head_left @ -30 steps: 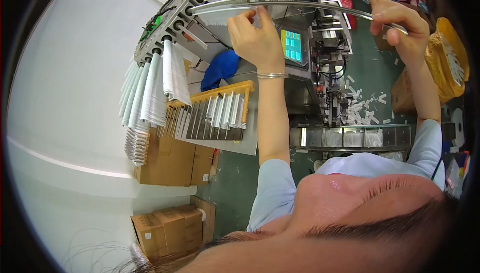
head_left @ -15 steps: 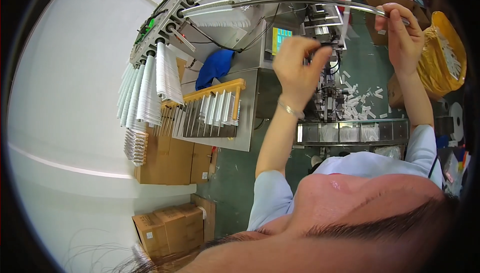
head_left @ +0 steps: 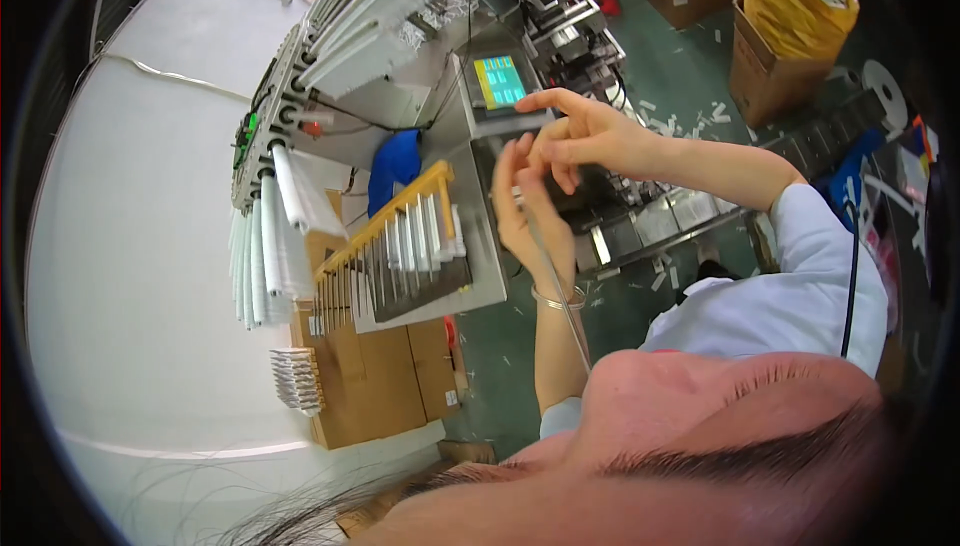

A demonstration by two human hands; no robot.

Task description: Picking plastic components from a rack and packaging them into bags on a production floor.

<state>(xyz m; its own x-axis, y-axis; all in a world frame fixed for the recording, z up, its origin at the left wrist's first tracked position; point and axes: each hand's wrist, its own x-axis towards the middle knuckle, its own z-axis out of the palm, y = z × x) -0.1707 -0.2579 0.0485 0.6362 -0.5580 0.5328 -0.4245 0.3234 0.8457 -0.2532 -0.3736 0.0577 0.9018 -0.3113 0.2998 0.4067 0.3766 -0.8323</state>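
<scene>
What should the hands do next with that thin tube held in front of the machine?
Probably draw the hands apart along the thin clear tube. The left hand and right hand sit bunched together at its upper end, before the small touch screen, while the rest hangs slack toward the camera.

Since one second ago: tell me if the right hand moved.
Yes. The right hand came in leftward, from far right of the small lit screen to just below-right of it, by the left hand.

A steel machine bench [head_left: 480, 276] stood just left of the hands. A yellow-topped rack [head_left: 400, 246] of white tubes [head_left: 425, 236] lay on it. Scraps [head_left: 690, 111] littered the green floor [head_left: 680, 66] beyond the hands.
</scene>
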